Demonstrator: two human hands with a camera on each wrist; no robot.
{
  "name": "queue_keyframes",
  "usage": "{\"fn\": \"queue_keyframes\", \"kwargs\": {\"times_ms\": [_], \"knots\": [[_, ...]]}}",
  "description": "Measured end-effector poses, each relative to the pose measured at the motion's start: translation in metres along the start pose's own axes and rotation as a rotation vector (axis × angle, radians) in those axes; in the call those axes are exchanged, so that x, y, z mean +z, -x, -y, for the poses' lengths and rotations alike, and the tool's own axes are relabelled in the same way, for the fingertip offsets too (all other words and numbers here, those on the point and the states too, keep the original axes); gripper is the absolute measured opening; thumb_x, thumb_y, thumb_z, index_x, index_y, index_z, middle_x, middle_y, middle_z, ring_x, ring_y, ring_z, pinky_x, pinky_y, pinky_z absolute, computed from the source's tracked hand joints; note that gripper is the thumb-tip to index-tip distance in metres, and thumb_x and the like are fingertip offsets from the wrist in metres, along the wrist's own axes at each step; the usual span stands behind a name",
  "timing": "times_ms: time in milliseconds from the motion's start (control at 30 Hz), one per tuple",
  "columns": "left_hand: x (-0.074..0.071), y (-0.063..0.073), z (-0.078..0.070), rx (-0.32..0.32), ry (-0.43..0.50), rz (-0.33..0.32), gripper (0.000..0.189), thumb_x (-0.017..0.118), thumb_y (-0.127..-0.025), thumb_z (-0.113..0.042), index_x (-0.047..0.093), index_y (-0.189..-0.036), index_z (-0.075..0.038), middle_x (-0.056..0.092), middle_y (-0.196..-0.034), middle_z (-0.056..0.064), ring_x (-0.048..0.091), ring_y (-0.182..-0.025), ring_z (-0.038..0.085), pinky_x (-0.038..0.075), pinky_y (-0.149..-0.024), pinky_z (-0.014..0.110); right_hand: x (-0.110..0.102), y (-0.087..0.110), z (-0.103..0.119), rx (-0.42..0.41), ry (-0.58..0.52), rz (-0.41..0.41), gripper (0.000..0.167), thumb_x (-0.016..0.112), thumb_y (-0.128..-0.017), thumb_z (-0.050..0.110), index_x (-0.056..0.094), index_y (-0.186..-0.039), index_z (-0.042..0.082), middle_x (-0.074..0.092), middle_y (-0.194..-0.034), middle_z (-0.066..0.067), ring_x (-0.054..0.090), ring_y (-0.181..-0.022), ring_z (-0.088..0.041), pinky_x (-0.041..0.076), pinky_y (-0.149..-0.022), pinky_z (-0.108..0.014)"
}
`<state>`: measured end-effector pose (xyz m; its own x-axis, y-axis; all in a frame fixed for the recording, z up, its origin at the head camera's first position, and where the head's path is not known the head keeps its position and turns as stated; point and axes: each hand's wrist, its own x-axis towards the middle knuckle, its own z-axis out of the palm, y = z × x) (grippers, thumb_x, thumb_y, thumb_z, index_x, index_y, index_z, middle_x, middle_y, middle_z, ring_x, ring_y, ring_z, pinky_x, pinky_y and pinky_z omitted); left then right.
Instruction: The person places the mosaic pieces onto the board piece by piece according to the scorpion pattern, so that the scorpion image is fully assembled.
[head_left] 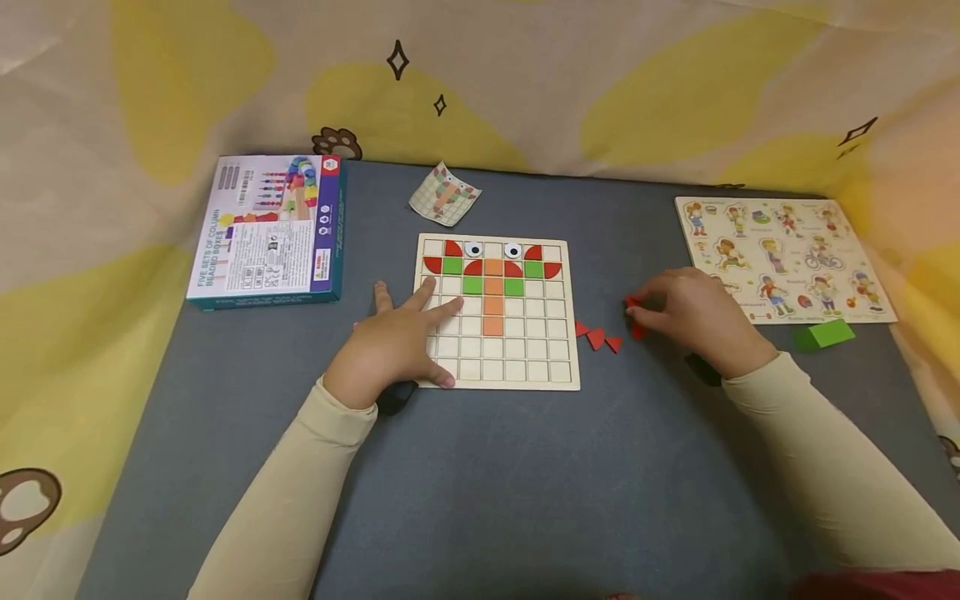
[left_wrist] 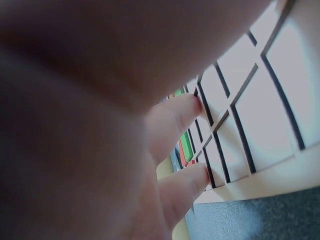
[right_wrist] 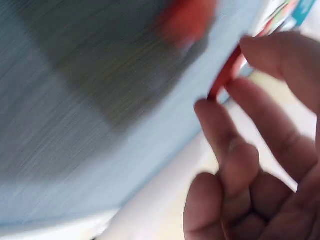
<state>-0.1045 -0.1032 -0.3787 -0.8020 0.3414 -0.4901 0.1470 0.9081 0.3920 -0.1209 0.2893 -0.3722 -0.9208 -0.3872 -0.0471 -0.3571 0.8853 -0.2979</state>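
A wooden grid board [head_left: 468, 348] lies in the middle of the table, its upper rows holding red quarter-circle, green and orange square pieces and two eye pieces [head_left: 473, 249]. My left hand [head_left: 393, 342] rests with spread fingers over the board's left edge; the left wrist view shows two fingertips on the grid. To the right of the board, my right hand [head_left: 693, 317] pinches a thin red piece [right_wrist: 227, 70] between thumb and fingers. Another red piece [right_wrist: 190, 22] is blurred on the table beside it. Several small red pieces [head_left: 596, 338] lie between board and right hand.
A small picture card [head_left: 446, 194] lies behind the board. At the left back is a bead-set box [head_left: 262, 233]. On the right lie a wooden picture puzzle [head_left: 780, 258] and a green block [head_left: 828, 334]. Patterned cloth [head_left: 525, 92] hangs along the table's back edge.
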Motion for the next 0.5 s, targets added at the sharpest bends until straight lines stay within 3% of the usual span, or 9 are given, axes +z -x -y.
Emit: {"fn": "queue_keyframes", "kwargs": {"times_ms": [100, 300, 500], "knots": [[-0.001, -0.001, -0.001, -0.009, -0.001, 0.010, 0.117, 0.099, -0.072, -0.044, 0.033, -0.167, -0.031, 0.004, -0.178, 0.012, -0.013, -0.147, 0.070, 0.022, -0.093, 0.093, 0.007, -0.011, 0.031, -0.016, -0.024, -0.052, 0.021, 0.085, -0.090, 0.021, 0.084, -0.103, 0.005, 0.079, -0.097, -0.010, 0.069, -0.093, -0.032, 0.054, -0.086, -0.054], [-0.001, -0.002, 0.000, -0.023, 0.001, 0.024, 0.117, 0.098, -0.072, -0.045, 0.032, -0.168, -0.032, 0.003, -0.178, 0.011, -0.015, -0.148, 0.069, 0.020, -0.095, 0.093, 0.027, -0.036, 0.090, -0.212, 0.023, -0.115, 0.013, 0.084, -0.091, 0.020, 0.085, -0.095, 0.007, 0.079, -0.089, -0.006, 0.066, -0.081, -0.027, 0.053, -0.082, -0.045], [-0.001, -0.001, -0.001, -0.024, -0.004, 0.023, 0.117, 0.097, -0.072, -0.047, 0.032, -0.168, -0.033, 0.002, -0.178, 0.010, -0.015, -0.148, 0.069, 0.020, -0.096, 0.092, 0.042, -0.053, 0.117, -0.297, 0.116, -0.117, 0.011, 0.077, -0.093, 0.017, 0.085, -0.095, 0.009, 0.077, -0.086, -0.006, 0.066, -0.078, -0.026, 0.053, -0.080, -0.042]]}}
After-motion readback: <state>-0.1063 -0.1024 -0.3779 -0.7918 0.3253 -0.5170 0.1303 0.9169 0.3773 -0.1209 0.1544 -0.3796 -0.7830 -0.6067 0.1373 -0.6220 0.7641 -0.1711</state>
